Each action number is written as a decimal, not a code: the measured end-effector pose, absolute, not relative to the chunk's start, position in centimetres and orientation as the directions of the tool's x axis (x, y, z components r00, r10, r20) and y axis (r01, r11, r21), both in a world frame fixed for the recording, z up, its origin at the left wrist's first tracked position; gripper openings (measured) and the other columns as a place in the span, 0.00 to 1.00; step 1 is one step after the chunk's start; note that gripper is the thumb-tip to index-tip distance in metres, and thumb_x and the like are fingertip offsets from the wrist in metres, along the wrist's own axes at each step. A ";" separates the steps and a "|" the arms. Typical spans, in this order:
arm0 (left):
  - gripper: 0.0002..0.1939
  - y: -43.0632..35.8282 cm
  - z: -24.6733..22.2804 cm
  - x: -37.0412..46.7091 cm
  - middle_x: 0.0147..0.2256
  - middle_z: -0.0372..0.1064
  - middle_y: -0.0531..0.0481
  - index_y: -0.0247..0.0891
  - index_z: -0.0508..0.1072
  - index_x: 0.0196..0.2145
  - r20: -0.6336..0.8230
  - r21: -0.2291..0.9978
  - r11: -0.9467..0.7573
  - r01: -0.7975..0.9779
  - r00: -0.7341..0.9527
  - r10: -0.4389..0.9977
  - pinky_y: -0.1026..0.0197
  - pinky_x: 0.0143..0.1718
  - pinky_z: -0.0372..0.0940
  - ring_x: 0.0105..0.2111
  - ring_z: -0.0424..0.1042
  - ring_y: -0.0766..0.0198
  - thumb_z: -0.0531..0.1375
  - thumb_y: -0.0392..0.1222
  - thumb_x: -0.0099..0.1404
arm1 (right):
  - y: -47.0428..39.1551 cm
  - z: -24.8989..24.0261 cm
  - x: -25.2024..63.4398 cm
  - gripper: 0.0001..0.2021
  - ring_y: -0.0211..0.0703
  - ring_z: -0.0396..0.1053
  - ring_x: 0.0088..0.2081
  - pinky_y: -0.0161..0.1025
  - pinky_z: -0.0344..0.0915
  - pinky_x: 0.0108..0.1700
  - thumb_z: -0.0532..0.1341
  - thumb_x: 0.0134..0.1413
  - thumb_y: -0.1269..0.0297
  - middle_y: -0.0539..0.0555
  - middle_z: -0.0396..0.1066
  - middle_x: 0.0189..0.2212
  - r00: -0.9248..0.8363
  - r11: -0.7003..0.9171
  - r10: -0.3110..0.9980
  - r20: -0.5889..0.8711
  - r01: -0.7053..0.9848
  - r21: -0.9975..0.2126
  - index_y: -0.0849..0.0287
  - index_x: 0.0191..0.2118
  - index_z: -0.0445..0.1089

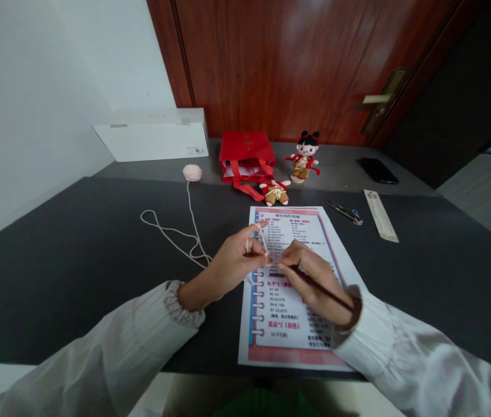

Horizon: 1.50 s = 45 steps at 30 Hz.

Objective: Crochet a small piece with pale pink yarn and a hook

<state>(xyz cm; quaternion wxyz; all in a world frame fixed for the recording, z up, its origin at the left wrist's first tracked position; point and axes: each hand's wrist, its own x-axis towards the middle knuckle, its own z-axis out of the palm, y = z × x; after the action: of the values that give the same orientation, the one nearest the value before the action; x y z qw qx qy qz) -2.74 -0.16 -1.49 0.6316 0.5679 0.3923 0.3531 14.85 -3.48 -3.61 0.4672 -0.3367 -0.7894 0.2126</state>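
Observation:
My left hand (239, 255) pinches pale yarn, with a strand wrapped over its raised index finger and round another finger. The yarn (190, 214) trails left across the table to a small pale pink ball (192, 172). In my right hand (310, 275) is a dark, slender crochet hook (321, 288), held like a pen, its tip close to the left fingertips. Whatever small stitches lie between the fingertips are too small to make out. Both hands are above a printed pattern sheet (289, 356) with spiral-notebook artwork.
Behind the sheet are a red gift bag (245, 147), a headless doll body (276, 194) and a finished crocheted doll (305, 156). Scissors (344, 212), a flat pale packet (380, 215) and a black phone (378, 170) lie right. A white box (154, 139) stands back left.

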 end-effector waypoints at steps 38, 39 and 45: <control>0.28 1.4 -0.3 -5.0 0.27 0.66 0.56 0.32 0.65 0.54 -0.168 0.959 0.281 -0.044 0.708 0.686 0.60 0.38 0.59 0.29 0.66 0.68 0.64 0.31 0.55 | -2.1 -3.0 16.7 0.03 0.33 0.59 0.24 0.35 0.54 0.28 0.66 0.53 0.68 0.46 0.65 0.25 -0.286 0.211 0.917 0.277 -0.241 -0.947 0.56 0.31 0.71; 0.27 1.4 -0.3 -5.0 0.27 0.66 0.56 0.32 0.65 0.53 -0.166 0.957 0.285 -0.046 0.721 0.673 0.60 0.38 0.59 0.29 0.66 0.68 0.64 0.31 0.55 | -2.1 -3.0 16.8 0.03 0.33 0.59 0.24 0.35 0.54 0.28 0.66 0.53 0.68 0.46 0.65 0.24 -0.301 0.205 0.912 0.277 -0.251 -0.946 0.56 0.31 0.71; 0.25 1.6 -0.6 -5.2 0.29 0.67 0.52 0.33 0.68 0.52 -0.153 0.935 0.342 -0.093 0.765 0.626 0.59 0.37 0.58 0.31 0.68 0.65 0.64 0.32 0.55 | -2.3 -2.9 16.5 0.03 0.34 0.59 0.24 0.35 0.54 0.27 0.65 0.54 0.67 0.46 0.65 0.23 -0.328 0.175 0.904 0.273 -0.297 -0.939 0.56 0.31 0.70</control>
<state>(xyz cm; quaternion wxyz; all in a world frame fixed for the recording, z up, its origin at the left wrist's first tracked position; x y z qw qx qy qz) -5.18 1.59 -0.63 0.7790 0.5251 0.2535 0.2307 16.53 -2.29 -2.88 0.5143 -0.2670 -0.5683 0.5842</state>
